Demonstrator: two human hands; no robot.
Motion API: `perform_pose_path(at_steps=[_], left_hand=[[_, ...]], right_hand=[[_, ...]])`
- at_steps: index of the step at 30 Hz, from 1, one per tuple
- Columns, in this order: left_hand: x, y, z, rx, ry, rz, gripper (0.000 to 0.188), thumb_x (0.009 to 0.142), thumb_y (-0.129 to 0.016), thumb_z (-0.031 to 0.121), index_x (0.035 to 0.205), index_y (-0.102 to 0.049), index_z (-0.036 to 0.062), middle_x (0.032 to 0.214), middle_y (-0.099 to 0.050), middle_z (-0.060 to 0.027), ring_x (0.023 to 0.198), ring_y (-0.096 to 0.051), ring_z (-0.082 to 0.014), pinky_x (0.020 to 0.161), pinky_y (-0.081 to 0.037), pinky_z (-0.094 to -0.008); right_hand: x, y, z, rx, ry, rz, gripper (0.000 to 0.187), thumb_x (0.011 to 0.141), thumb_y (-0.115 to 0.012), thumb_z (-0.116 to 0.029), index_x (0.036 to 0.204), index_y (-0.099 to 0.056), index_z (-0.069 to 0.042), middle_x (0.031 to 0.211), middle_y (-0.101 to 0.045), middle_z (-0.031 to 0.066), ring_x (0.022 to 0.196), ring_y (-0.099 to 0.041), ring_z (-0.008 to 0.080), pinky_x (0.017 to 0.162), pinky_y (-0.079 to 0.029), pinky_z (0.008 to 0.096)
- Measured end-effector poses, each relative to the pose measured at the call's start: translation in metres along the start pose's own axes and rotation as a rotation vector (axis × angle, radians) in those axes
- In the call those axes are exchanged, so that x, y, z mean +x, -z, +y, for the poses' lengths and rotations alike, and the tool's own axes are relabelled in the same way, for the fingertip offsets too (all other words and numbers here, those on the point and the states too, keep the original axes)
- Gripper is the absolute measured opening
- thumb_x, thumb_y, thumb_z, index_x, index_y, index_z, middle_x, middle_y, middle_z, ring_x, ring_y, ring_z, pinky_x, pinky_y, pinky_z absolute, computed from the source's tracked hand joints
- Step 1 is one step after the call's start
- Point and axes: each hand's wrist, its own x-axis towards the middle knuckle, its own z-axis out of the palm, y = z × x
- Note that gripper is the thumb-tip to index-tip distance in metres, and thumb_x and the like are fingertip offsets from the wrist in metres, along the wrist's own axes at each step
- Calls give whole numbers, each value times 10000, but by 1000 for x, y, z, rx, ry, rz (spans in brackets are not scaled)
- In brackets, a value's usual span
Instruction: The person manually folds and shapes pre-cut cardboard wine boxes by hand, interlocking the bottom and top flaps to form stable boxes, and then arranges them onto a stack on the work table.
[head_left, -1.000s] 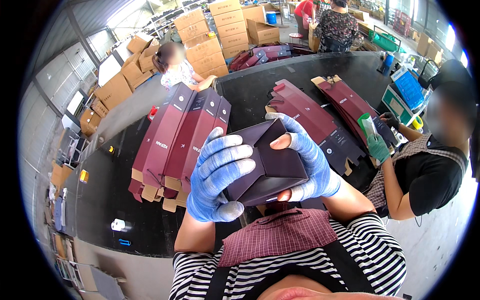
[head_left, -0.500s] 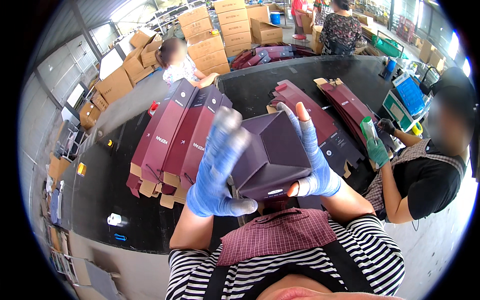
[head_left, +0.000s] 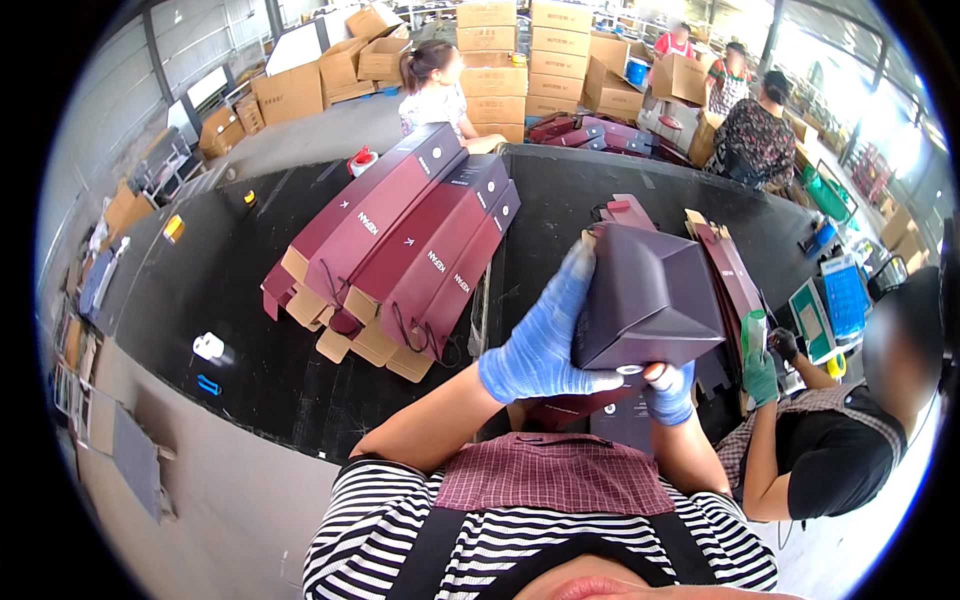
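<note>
A dark purple cardboard box stands between my hands, its folded end turned up toward me. My left hand, in a blue knit glove with grey fingertips, lies along the box's left side with the thumb across its near lower edge. At the near right corner is my right hand, in a matching glove with a bare thumb tip pressed to the front edge; its other fingers are hidden behind the box. Left of my hands, several long maroon boxes lie side by side, with open cardboard flaps and dark cords at their near ends.
The black table carries a white roll, a blue clip-like tool and a tape dispenser. A co-worker at right, near flat maroon cartons, holds a green package. Stacked brown cartons stand behind.
My view has turned left. The box has moved right relative to the table. My left hand, raised and blurred before, now lies against the box's left side.
</note>
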Motion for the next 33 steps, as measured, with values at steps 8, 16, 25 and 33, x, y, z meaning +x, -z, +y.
perform_pose_path(at_steps=[8, 16, 25, 33], left_hand=[[-69, 2, -43, 282, 257, -237, 1376, 651, -932, 555, 1628, -171, -44, 1587, -318, -317, 1480, -322, -468, 1245, -270, -484], [43, 128, -49, 1089, 650, -124, 1243, 643, -900, 557, 1632, -285, 125, 1518, -435, -270, 1392, -459, -431, 1149, -356, -584], [26, 196, -197, 1439, 712, -524, 823, 871, -763, 434, 1593, -398, 281, 1719, -184, -114, 1599, -95, -359, 1233, -139, -674], [-46, 175, -233, 1581, 823, -1069, 687, 894, -722, 448, 1526, -530, 260, 1722, -240, -52, 1614, -100, -297, 1245, -118, -650]], right_hand=[[47, 8, -47, 536, 179, 381, 598, 970, -681, -443, 1416, -541, -70, 1351, -628, 93, 1228, -625, 272, 1074, -495, 472], [24, 28, 2, 181, -217, 456, 603, 963, -689, -296, 1489, -508, -63, 1401, -591, 118, 1256, -591, 247, 1043, -489, 416], [-146, 105, 113, -98, -685, 670, 379, 964, -675, -163, 1320, -637, -39, 1067, -698, 53, 995, -676, 135, 827, -545, 282], [-256, 137, 129, -1002, -979, 570, 555, 914, -699, -300, 1359, -609, 19, 1294, -653, 307, 1219, -641, 423, 1045, -510, 440]])
